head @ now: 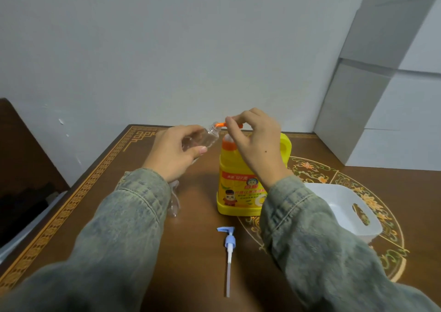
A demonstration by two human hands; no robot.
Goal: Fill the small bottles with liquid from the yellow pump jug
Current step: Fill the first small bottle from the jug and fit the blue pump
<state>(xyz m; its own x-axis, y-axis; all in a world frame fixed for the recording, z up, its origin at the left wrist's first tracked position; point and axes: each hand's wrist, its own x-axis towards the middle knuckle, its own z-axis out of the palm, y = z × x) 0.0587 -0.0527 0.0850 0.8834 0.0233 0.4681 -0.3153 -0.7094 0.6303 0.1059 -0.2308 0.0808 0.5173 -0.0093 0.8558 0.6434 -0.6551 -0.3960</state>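
The yellow pump jug [238,187] stands upright in the middle of the table, with an orange pump head [220,125] on top. My right hand [255,142] rests on that pump head, fingers curled over it. My left hand [174,151] grips a small clear bottle [210,136], tilted so its open mouth meets the orange spout. Another clear bottle [174,204] lies on the table under my left sleeve, partly hidden.
A loose blue-and-white pump with a long tube [229,252] lies in front of the jug. A white plastic basket [343,211] sits to the right. The brown patterned table [119,168] ends at a white wall behind; white boxes stand at the back right.
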